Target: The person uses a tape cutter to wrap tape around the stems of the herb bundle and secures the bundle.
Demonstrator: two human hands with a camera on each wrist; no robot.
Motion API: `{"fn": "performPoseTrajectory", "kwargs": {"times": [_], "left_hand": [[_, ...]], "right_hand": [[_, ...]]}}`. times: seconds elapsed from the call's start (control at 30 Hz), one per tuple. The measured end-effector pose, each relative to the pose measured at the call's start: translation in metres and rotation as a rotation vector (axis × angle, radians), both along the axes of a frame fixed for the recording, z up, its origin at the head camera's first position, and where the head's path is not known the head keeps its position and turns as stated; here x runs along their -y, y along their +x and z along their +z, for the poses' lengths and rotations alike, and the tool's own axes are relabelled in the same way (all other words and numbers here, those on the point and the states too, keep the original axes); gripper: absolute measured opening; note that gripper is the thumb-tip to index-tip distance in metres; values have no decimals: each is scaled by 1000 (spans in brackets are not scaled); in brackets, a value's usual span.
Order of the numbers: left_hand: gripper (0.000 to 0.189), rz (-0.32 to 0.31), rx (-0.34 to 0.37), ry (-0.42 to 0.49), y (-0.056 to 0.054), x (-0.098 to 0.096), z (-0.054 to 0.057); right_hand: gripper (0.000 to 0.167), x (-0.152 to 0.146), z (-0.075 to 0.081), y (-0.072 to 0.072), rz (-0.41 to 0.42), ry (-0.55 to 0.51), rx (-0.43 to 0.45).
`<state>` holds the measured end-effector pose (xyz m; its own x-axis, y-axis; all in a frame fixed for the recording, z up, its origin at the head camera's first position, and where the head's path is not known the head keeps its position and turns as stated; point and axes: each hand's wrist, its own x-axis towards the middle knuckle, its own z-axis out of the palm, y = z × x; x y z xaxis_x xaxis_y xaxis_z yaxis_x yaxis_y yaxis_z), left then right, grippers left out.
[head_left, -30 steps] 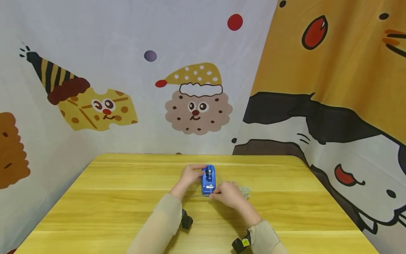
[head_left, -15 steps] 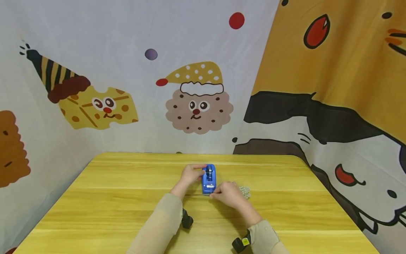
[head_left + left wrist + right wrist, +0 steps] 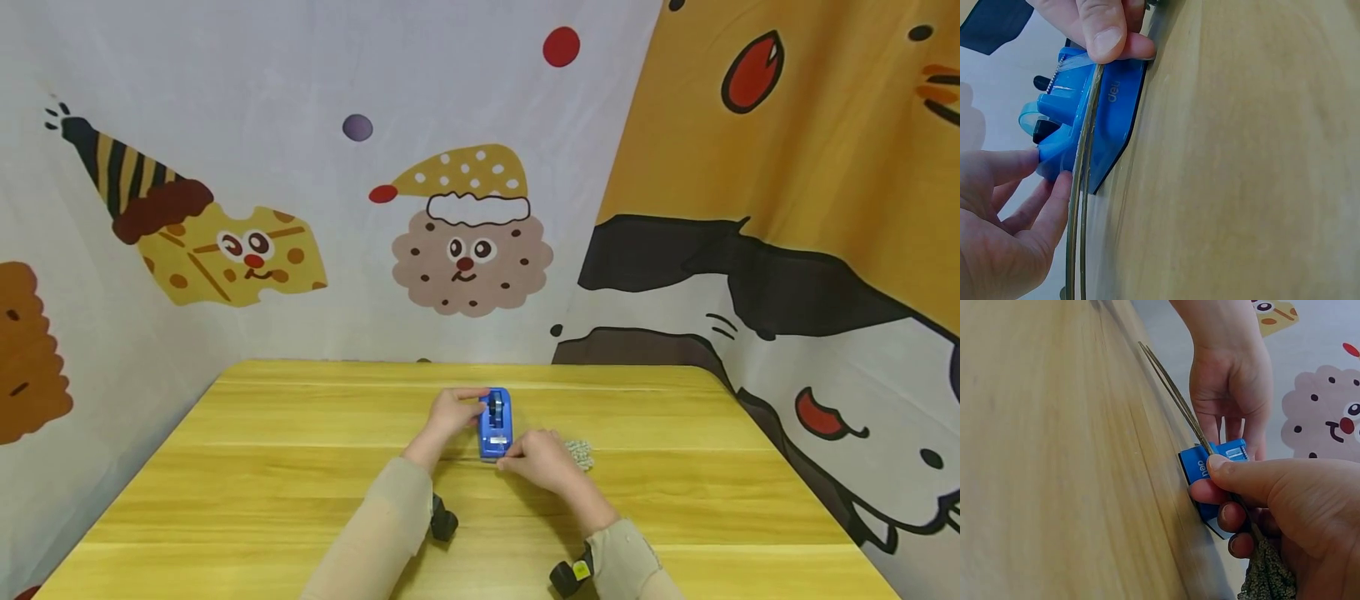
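A blue tape dispenser point(image 3: 495, 450) stands on the table with its toothed cutter toward the person. My left hand point(image 3: 448, 413) grips its far end, thumb and fingers at the body beside the tape roll. Thin brown stems point(image 3: 1072, 250) of a dried-looking sprig cross in front of the dispenser. My right hand point(image 3: 542, 457) pinches them between thumb and index finger, right at the cutter end. A short strip of clear tape point(image 3: 1075, 62) runs from the cutter to that thumb. The sprig's grainy grey-green head point(image 3: 1266, 572) hangs out beyond the right palm.
The wooden table point(image 3: 225, 500) reaches back to a cloth backdrop point(image 3: 300, 67) printed with cartoon figures. Black wrist cameras point(image 3: 443, 523) sit below both sleeves, close over the tabletop.
Both hands keep their holds and barely move. In the head view, the stem ends seen left of the dispenser's front a second ago hardly show now.
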<state>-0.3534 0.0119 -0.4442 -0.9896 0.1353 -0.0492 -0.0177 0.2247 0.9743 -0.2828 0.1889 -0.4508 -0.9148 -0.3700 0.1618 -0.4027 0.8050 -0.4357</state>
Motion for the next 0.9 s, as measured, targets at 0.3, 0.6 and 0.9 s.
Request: {"fn": "performPoseTrajectory", "kwargs": {"times": [0.3, 0.6, 0.9], "left_hand": [[26, 1, 2, 0, 0, -1, 0], [26, 2, 4, -11, 1, -1, -2], [27, -9, -9, -37, 0, -1, -2]], "right_hand": [[14, -2, -1, -2, 7, -25, 16], [14, -2, -2, 1, 36, -30, 38], [16, 0, -1, 2, 99, -18, 46]]}}
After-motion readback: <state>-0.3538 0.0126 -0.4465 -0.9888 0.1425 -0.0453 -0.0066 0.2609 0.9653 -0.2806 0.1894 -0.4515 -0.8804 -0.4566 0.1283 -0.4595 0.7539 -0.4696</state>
